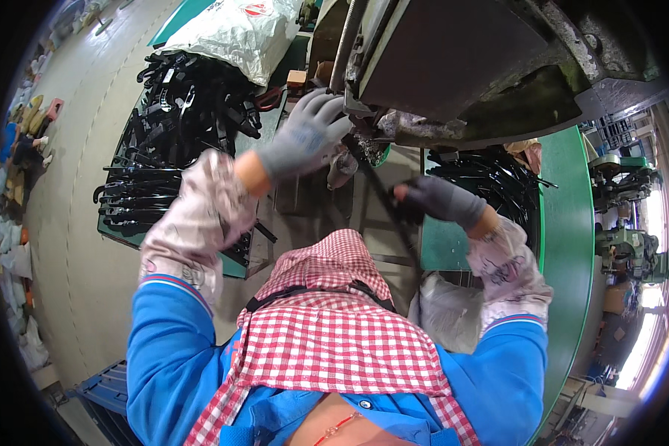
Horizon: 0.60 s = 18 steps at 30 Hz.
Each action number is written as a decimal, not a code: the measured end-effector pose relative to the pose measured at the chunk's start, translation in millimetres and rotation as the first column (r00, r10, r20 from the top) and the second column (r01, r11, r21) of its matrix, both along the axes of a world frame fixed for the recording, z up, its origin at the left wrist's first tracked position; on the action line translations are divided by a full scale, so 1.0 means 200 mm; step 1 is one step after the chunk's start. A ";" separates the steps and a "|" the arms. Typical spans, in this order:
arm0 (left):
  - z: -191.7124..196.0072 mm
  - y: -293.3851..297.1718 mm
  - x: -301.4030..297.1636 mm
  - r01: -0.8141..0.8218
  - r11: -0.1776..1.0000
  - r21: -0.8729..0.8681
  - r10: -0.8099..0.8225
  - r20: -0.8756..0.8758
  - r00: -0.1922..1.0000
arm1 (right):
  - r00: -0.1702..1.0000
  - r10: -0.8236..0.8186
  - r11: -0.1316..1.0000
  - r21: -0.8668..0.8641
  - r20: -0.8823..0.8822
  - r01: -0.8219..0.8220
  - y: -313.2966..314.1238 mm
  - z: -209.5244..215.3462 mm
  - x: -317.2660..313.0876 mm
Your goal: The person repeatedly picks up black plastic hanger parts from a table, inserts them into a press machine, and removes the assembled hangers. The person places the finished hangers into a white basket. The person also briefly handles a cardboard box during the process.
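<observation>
My left hand, in a grey glove, is raised at the lower edge of the machine head. Its fingers are stretched out and I see nothing held in them. My right hand, in a darker glove with a bare thumb tip, is closed around a long thin black strip. The strip slants from the machine's working area down past the hand, and motion blurs it, so its exact shape is unclear. Below the machine, near my left fingers, a grey rounded part and metal scraps show.
Black curved parts are heaped on a green table at left, with longer ones nearer. More black strips lie on the right green table. The large machine overhangs ahead. A white sack stands behind the left heap.
</observation>
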<state>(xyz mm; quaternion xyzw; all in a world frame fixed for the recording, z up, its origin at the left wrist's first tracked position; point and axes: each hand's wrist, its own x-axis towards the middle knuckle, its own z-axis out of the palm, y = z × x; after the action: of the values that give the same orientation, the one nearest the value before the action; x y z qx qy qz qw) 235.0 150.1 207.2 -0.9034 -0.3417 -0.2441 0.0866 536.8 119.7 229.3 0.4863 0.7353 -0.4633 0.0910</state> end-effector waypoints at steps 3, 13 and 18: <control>-0.46 -0.32 0.20 0.206 0.909 -0.361 0.275 0.894 0.353 | 0.991 -0.068 0.830 0.545 -0.116 0.121 0.30 -0.49 0.02; -0.18 -0.72 0.62 0.897 -0.303 -0.322 0.760 0.487 0.431 | 0.820 -0.451 0.678 0.733 0.353 0.057 0.58 -1.06 -0.22; -0.22 -0.78 0.66 0.914 -0.241 -0.327 0.730 0.559 0.393 | 0.758 -0.477 0.700 0.713 0.444 0.023 0.57 -1.06 -0.26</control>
<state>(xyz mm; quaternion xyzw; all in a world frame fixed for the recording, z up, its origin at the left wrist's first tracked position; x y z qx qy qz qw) 366.3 -5.6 162.5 -0.2697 -0.2086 -0.3042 -0.8895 485.4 233.0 18.0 0.7065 0.7043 0.0035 0.0698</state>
